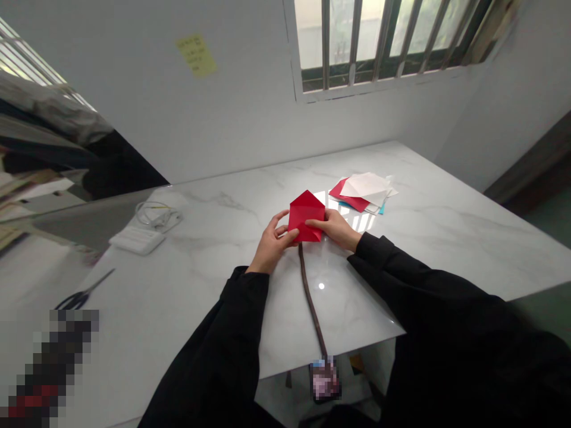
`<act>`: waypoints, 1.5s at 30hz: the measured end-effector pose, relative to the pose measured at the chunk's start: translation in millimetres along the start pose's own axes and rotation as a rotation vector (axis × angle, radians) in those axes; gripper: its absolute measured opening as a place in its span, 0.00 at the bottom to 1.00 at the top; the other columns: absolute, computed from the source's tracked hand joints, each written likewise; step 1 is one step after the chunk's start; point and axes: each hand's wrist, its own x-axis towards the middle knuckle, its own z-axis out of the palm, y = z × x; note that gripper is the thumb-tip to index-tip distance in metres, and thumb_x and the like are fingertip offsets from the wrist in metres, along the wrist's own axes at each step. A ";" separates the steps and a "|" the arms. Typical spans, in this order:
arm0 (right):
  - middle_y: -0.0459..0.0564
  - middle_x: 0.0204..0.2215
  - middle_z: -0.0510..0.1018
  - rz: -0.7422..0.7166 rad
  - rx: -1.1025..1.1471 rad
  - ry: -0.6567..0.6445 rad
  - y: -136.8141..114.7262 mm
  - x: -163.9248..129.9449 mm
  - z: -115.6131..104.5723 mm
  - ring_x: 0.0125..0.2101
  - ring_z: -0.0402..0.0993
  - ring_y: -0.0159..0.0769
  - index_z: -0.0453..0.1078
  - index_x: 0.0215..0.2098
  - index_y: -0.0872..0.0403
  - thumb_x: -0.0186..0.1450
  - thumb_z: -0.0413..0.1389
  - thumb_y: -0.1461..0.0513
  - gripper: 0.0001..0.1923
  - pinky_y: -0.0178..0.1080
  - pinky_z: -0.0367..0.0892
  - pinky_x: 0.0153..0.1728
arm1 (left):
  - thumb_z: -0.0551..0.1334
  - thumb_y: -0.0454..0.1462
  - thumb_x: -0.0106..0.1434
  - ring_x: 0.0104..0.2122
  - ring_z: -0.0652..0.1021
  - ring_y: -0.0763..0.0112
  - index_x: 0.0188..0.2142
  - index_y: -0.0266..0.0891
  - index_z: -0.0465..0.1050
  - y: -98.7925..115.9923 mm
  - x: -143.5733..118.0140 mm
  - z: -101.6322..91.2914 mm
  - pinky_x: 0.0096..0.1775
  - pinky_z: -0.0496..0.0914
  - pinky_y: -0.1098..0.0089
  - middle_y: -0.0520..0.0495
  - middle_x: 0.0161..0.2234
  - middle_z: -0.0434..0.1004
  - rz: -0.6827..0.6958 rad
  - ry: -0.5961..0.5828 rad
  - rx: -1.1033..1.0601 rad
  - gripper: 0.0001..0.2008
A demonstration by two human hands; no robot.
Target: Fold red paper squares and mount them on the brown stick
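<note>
Red paper (306, 216): a folded sheet with a peaked far edge, lying on the white marble desk (446, 238) near its middle, between both hands.
Left hand (271, 242): its grip is closed lightly on the paper's left edge, thumb on top and fingers curled at the side.
Right hand (336, 228): fingers laid flat over the paper's near right part, thumb stretched across the lower flap; the grip presses down rather than pinching.
Step in hand: by the look of it, a fold is being held and flattened, the peak already formed at the far side.
Next move: it likely calls for keeping the left edge pinned while a finger runs along the crease, so the layers do not slip.
Paper stack (363, 193): loose red, white and blue sheets just right of and beyond the right hand.
Dark cord (312, 303): runs from under the paper toward the near edge of the desk.
Scissors (84, 292): well apart, at the near left.
White box with cable (138, 239): far left of the hands.
</note>
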 end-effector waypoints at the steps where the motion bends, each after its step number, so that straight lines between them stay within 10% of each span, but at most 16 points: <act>1: 0.56 0.41 0.86 0.003 -0.009 -0.008 -0.5 -0.3 0.0 0.39 0.82 0.41 0.80 0.41 0.58 0.55 0.72 0.59 0.18 0.45 0.77 0.46 | 0.78 0.44 0.54 0.37 0.84 0.62 0.67 0.40 0.62 -1.5 0.4 -0.2 0.38 0.79 0.65 0.40 0.45 0.83 -0.007 0.002 -0.007 0.45; 12: 0.54 0.41 0.87 0.021 0.040 -0.148 -4.5 -3.1 2.9 0.39 0.83 0.40 0.79 0.42 0.56 0.54 0.75 0.57 0.21 0.43 0.78 0.46 | 0.78 0.45 0.54 0.45 0.84 0.57 0.52 0.34 0.79 -12.7 2.9 0.4 0.51 0.76 0.59 0.37 0.49 0.85 0.034 -0.013 0.009 0.29; 23: 0.50 0.37 0.84 -0.030 -0.129 -0.330 -6.3 -7.2 1.4 0.32 0.77 0.33 0.77 0.53 0.54 0.59 0.72 0.51 0.27 0.34 0.69 0.31 | 0.77 0.43 0.52 0.38 0.82 0.63 0.46 0.34 0.78 1.3 0.9 -1.0 0.38 0.75 0.67 0.41 0.43 0.85 -0.017 0.151 -0.085 0.25; 45: 0.48 0.26 0.82 -0.007 -0.142 -0.221 0.2 -5.8 5.6 0.25 0.77 0.33 0.78 0.40 0.56 0.57 0.72 0.52 0.20 0.35 0.71 0.28 | 0.78 0.46 0.51 0.39 0.83 0.61 0.45 0.34 0.78 -1.0 3.1 -0.3 0.45 0.77 0.62 0.41 0.41 0.85 0.055 0.196 -0.065 0.26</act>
